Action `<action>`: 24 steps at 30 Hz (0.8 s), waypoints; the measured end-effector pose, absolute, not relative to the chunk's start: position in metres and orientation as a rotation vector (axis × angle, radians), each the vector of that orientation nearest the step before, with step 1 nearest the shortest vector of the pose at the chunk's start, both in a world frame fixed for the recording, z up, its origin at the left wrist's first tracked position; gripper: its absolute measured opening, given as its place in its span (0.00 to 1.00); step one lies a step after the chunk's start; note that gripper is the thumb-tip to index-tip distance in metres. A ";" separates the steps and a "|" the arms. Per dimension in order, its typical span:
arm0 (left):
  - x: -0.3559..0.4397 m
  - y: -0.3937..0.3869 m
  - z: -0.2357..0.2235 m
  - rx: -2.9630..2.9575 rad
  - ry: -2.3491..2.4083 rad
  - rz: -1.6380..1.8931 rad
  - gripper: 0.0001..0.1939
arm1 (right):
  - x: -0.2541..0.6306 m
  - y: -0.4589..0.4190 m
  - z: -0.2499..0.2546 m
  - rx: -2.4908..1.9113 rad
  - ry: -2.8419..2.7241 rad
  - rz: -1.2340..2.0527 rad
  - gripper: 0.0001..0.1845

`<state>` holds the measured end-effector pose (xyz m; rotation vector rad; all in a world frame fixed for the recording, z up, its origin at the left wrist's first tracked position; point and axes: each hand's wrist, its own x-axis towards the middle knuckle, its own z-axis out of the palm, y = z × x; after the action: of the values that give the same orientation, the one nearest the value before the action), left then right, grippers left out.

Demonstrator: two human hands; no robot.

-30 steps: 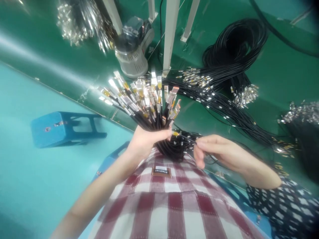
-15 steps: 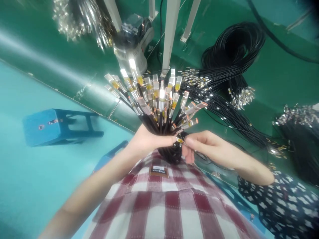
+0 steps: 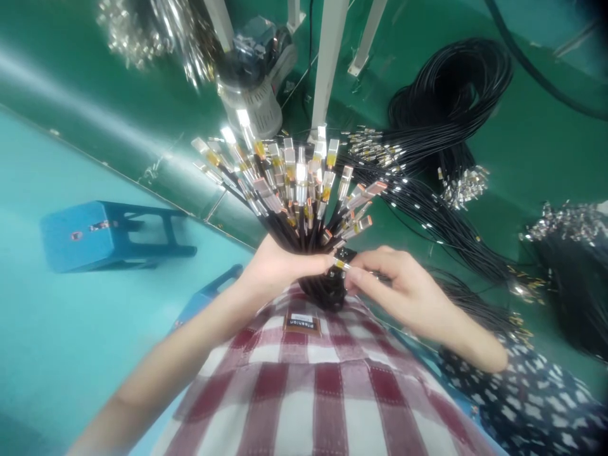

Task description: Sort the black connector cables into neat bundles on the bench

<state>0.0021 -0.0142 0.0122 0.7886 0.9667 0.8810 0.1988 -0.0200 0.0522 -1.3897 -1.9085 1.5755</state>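
Note:
My left hand is closed round a thick bundle of black cables whose metal connector ends fan out upward. My right hand pinches one small connector with a yellow band right beside the left thumb, at the base of the fan. The lower part of the bundle hangs dark between both hands, over my red and white checked apron.
A green worktable carries coils of black cable and heaps of metal connectors. A grey machine and white posts stand behind the bundle. A blue stool lies on the teal floor at left.
My right hand has moved left, bringing a single connector up to the bundle beside the left thumb. The fan of connectors has spread and turned slightly rightward.

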 end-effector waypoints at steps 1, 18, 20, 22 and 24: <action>0.002 -0.014 0.011 0.777 0.959 0.883 0.08 | 0.199 -0.018 0.051 -1.366 -1.727 1.834 0.17; 0.003 -0.015 0.010 0.742 0.969 0.898 0.08 | 0.190 -0.016 0.046 -1.410 -1.781 1.743 0.21; 0.003 -0.013 0.011 0.725 0.976 0.901 0.08 | 0.191 -0.015 0.044 -1.386 -1.736 1.800 0.22; 0.001 -0.009 0.012 0.687 0.976 0.893 0.08 | 0.196 -0.016 0.042 -1.362 -1.706 1.873 0.22; -0.002 -0.004 0.010 0.616 0.976 0.897 0.07 | 0.203 -0.019 0.040 -1.329 -1.725 1.926 0.23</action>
<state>-0.0019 -0.0035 0.0105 0.6164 0.9760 0.8970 0.2034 -0.0187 0.0402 -1.3286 -1.7247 1.9258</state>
